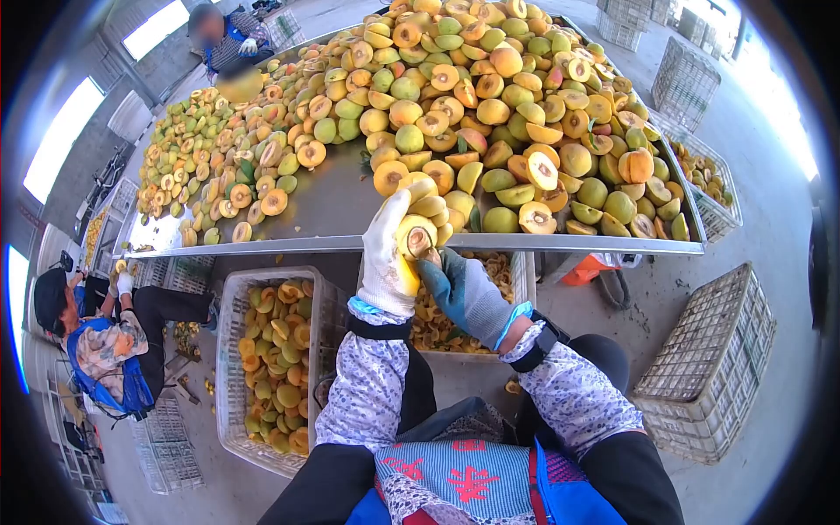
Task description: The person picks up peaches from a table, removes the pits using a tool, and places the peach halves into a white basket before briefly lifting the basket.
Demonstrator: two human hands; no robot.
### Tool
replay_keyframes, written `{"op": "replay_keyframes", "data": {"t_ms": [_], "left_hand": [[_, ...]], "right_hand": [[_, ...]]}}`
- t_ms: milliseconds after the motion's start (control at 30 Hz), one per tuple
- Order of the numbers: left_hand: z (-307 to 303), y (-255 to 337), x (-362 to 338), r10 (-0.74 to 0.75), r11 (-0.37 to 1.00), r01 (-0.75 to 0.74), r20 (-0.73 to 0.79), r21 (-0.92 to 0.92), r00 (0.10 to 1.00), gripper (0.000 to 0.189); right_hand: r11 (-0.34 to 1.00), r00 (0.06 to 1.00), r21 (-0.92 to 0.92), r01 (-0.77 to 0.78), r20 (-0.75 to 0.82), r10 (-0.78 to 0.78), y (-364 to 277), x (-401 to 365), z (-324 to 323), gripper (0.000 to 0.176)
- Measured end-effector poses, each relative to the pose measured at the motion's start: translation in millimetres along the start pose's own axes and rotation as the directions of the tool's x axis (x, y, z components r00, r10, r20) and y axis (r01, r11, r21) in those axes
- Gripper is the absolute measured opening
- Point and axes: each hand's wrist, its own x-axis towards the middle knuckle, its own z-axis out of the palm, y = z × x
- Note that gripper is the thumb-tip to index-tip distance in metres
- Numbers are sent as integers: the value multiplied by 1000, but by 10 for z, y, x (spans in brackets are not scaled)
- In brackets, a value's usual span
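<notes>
My left hand [395, 254], in a white and yellow glove, is closed around a peach half [416, 236] at the table's near edge. The cut face is turned toward me and shows the brown pit. My right hand [464, 293], in a blue and grey glove, is closed with its fingertips against the lower right of the pit. What these fingers grip, if anything, is hidden. Beyond my hands, a large heap of peach halves [490, 114] covers much of the metal table [341, 188].
Below on the left stands a crate [229, 350] of peach halves. Another crate [528, 280] with cut pieces sits under my hands. An upturned crate [700, 376] is at right. One co-worker [109, 350] sits at left, another [232, 39] at the far table end.
</notes>
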Motion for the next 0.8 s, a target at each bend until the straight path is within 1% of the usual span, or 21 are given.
{"op": "replay_keyframes", "data": {"t_ms": [33,67,133,167,233,267,333,367,433,467,500,533,567,633,667,767,800], "left_hand": [[-26,27,-1,4,998,-6,29,63,1000,40],[-47,51,-5,7,992,-14,58,125,998,40],[-43,113,-20,0,983,-12,65,184,998,41],[-43,123,-31,-5,977,-9,68,214,998,41],[-22,63,-49,61,981,-65,27,183,998,41],[-11,45,-53,96,981,-95,7,169,995,40],[-8,50,-45,89,980,-87,-5,178,996,40],[-16,54,-49,86,980,-82,-13,183,996,40],[2,110,-65,44,963,-38,-17,268,999,41],[8,126,-70,22,951,-15,-21,309,1000,41],[0,123,-73,30,964,-35,22,263,999,41],[-8,123,-76,41,975,-54,62,214,997,42],[-17,125,-80,54,984,-71,103,165,993,42],[-113,146,-27,-22,994,-8,275,106,961,43],[-138,160,6,-55,996,27,363,82,930,44],[-113,185,54,-96,943,-25,341,332,935,45],[-111,202,47,-109,936,-14,326,352,939,45]], "right_hand": [[998,1000,62,6,4,-6,0,-4,15,41],[1000,999,20,-19,30,18,1,-9,9,42],[996,995,-63,-65,77,70,10,-23,-8,43],[998,996,21,-58,75,57,35,-32,27,44],[981,997,187,-43,67,31,82,-49,122,45],[975,994,207,-79,84,63,68,-62,131,46],[958,985,245,-148,120,122,16,-72,138,47],[968,987,215,-131,116,108,51,-83,153,44],[983,991,155,-95,109,78,151,-91,166,42],[935,952,232,-268,211,221,-3,-84,117,45],[852,881,287,-438,323,345,-202,-92,41,48],[738,781,315,-597,438,444,-344,-86,-16,51],[674,744,372,-638,522,417,-366,-87,-45,52],[523,663,455,-721,671,331,-374,-97,-121,56],[404,592,481,-778,776,216,-297,-78,-157,55],[352,552,464,-813,807,211,-253,-82,-213,54],[369,558,458,-809,797,232,-276,-84,-213,54]]}}
